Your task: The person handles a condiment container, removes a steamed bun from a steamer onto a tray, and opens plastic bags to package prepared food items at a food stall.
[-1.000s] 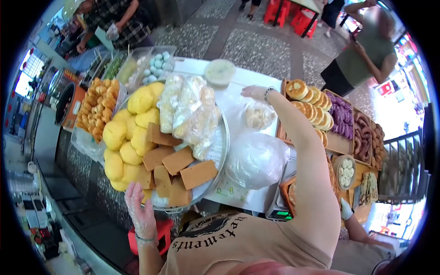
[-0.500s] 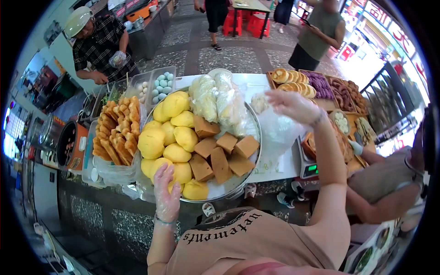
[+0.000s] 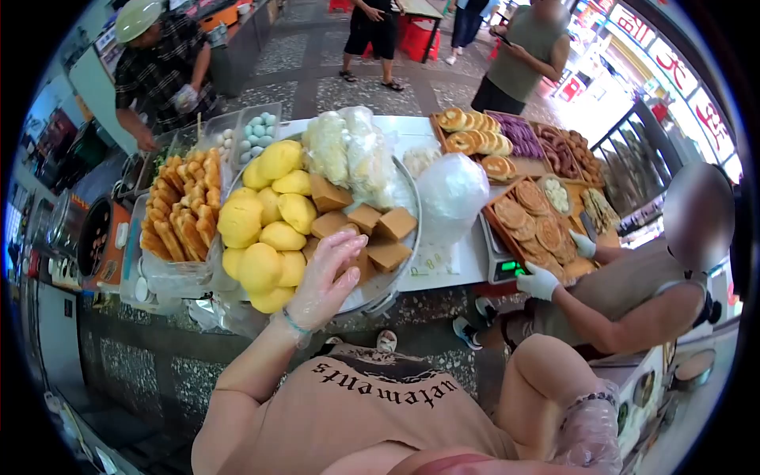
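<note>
My left hand point(image 3: 326, 277), in a clear plastic glove, hovers over the near side of a round metal tray point(image 3: 383, 298). Its fingers are spread and nothing shows in them. Brown cake blocks point(image 3: 393, 224) lie just beyond its fingertips, and round yellow buns point(image 3: 259, 271) are piled to its left. Food in clear plastic bags point(image 3: 346, 150) rests at the tray's far side. Down at the lower right, close to my body, is my right hand point(image 3: 590, 431), also in a plastic glove. Its fingers run toward the frame's edge and are hard to make out.
Fried dough sticks point(image 3: 184, 210) stand at left, with eggs point(image 3: 257, 134) behind. A bulging plastic bag point(image 3: 453, 198) sits right of the tray, beside a scale point(image 3: 504, 269). A co-worker's gloved hands point(image 3: 541, 282) hold a wooden tray of flatbreads point(image 3: 536, 218). Other people stand across the counter.
My right hand has swung back from above the plastic bag to the lower right. My left hand has moved right, from the buns toward the cake blocks. The co-worker has leaned in with both hands.
</note>
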`<state>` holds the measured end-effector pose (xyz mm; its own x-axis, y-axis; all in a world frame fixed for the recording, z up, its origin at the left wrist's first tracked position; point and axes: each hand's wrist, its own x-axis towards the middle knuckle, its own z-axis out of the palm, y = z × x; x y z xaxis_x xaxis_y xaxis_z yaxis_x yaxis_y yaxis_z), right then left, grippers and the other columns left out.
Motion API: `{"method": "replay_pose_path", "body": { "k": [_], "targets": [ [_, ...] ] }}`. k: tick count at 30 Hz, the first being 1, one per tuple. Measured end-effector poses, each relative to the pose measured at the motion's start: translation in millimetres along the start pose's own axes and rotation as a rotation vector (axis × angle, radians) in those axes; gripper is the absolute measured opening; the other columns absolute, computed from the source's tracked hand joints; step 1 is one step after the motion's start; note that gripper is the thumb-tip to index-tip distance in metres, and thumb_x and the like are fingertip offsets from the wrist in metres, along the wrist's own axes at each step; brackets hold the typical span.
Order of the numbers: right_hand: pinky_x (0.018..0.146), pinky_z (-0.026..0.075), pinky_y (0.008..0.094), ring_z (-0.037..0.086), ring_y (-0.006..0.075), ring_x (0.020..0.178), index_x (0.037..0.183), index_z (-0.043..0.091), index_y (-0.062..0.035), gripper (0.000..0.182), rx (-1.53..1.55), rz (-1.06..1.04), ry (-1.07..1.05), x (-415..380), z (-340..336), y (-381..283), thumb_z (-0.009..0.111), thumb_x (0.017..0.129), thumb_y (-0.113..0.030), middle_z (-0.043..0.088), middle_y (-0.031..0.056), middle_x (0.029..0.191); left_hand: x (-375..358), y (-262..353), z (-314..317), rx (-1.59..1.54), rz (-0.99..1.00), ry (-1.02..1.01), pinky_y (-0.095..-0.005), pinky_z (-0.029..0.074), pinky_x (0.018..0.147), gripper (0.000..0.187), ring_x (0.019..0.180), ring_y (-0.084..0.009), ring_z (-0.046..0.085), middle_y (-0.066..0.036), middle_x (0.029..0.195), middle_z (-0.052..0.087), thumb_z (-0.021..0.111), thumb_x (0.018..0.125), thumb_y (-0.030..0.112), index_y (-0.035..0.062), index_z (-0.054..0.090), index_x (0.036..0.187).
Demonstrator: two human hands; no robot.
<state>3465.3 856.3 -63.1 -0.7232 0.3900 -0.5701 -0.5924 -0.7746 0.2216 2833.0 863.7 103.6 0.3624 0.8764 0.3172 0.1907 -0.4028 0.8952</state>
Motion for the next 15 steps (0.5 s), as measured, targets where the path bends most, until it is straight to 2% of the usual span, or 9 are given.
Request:
{"method": "replay_pose_path", "body": {
  "k": [3, 4, 10, 13, 14, 15],
  "targets": [
    [0.071, 0.047, 0.0368, 0.055, 0.0283, 0.086, 0.107, 0.059, -0.0025, 0.041, 0.023, -0.019, -0.046, 12, -5, 5, 0.055, 0.093, -0.041, 0.060, 0.0139, 0.090, 8, 0, 17, 0.034, 0.051, -0.074, -0.0351, 0.044, 0.098, 0.046, 0.114, -0.0227, 0.053, -0.014, 0.137, 0.040, 0.053, 0.088, 0.002, 0.0063, 0.048, 0.133],
    [0.072, 0.048, 0.0371, 0.056, 0.0290, 0.087, 0.106, 0.059, -0.0026, 0.039, 0.020, -0.018, -0.070, 17, -3, 4, 0.055, 0.092, -0.039, 0.061, 0.0144, 0.091, 9, -1, 20, 0.113, 0.089, -0.083, -0.0355, 0.044, 0.098, 0.046, 0.113, -0.0230, 0.053, -0.013, 0.137, 0.041, 0.053, 0.087, 0.003, 0.0062, 0.048, 0.133],
    [0.079, 0.050, 0.0385, 0.060, 0.0324, 0.094, 0.102, 0.059, -0.0031, 0.028, 0.070, 0.033, -0.150, 65, 10, 7, 0.057, 0.091, -0.029, 0.062, 0.0165, 0.095, 8, 3, 33, 0.061, 0.077, -0.120, -0.0346, 0.046, 0.094, 0.044, 0.111, -0.0230, 0.055, -0.013, 0.136, 0.043, 0.054, 0.087, 0.004, 0.0062, 0.051, 0.131],
    [0.067, 0.044, 0.0379, 0.056, 0.0248, 0.077, 0.073, 0.061, -0.0149, 0.006, 0.518, 0.065, 0.041, 75, 7, -10, 0.059, 0.075, -0.020, 0.058, 0.0061, 0.073, 7, 4, 38, 0.065, 0.103, -0.125, -0.0342, 0.046, 0.094, 0.043, 0.111, -0.0230, 0.055, -0.013, 0.135, 0.044, 0.053, 0.087, 0.003, 0.0062, 0.051, 0.130],
    [0.063, 0.041, 0.0377, 0.054, 0.0223, 0.071, 0.063, 0.061, -0.0188, 0.007, 0.658, 0.087, 0.101, 84, 4, -15, 0.059, 0.070, -0.016, 0.056, 0.0027, 0.066, 6, 7, 38, 0.056, 0.092, -0.130, -0.0339, 0.045, 0.094, 0.042, 0.110, -0.0226, 0.055, -0.013, 0.135, 0.044, 0.053, 0.088, 0.003, 0.0065, 0.051, 0.130],
    [0.059, 0.046, 0.0387, 0.059, 0.0251, 0.067, 0.063, 0.062, -0.0145, 0.011, 1.478, 0.270, -0.037, 94, -10, -21, 0.061, 0.074, -0.013, 0.059, 0.0063, 0.064, 5, 8, 38, 0.058, 0.076, -0.135, -0.0339, 0.045, 0.094, 0.042, 0.110, -0.0226, 0.055, -0.013, 0.135, 0.044, 0.053, 0.088, 0.003, 0.0065, 0.051, 0.130]
  ]
}}
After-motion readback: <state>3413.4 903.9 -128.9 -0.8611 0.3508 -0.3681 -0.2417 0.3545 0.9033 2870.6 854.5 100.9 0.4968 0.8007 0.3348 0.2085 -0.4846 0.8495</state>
